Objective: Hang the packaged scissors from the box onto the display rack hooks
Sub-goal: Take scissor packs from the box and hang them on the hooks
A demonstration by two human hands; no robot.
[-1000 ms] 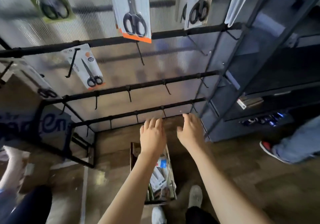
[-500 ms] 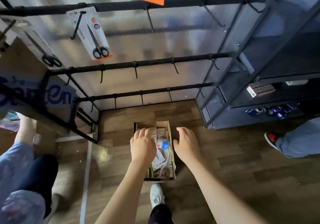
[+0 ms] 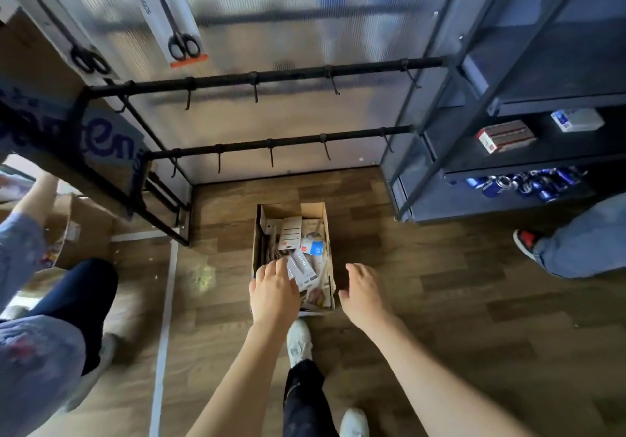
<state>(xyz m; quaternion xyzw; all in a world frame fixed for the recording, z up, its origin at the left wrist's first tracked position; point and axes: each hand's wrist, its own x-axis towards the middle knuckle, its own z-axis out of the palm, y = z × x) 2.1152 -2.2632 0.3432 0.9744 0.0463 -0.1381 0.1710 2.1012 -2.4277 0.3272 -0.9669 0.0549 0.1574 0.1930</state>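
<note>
two rails of the display rack (image 3: 271,76) now sit well above and beyond the fingers, where a second ago both hands were raised up near the lowest rail; the view has tipped down toward the floor (image 3: 440,301) and the arms have dropped with it. most hooks on the two rails in view hang bare, and a packaged pair of scissors (image 3: 176,20) already hangs higher up, far beyond the fingers. the box (image 3: 259,233) stands on the floor directly under the left hand (image 3: 272,291), with the packaged scissors (image 3: 301,267) piled loose inside it. the left hand has come down onto the near end of the box, its fingers (image 3: 283,265) loosely curled and touching the top packets, but i cannot tell whether they have closed on one yet. the right hand (image 3: 364,292) hovers just beside the box's right wall, fingers apart and relaxed, holding nothing. judged from this, the reach has swung from rack to box: a new pick is starting, and the next packet has not yet been lifted.
</note>
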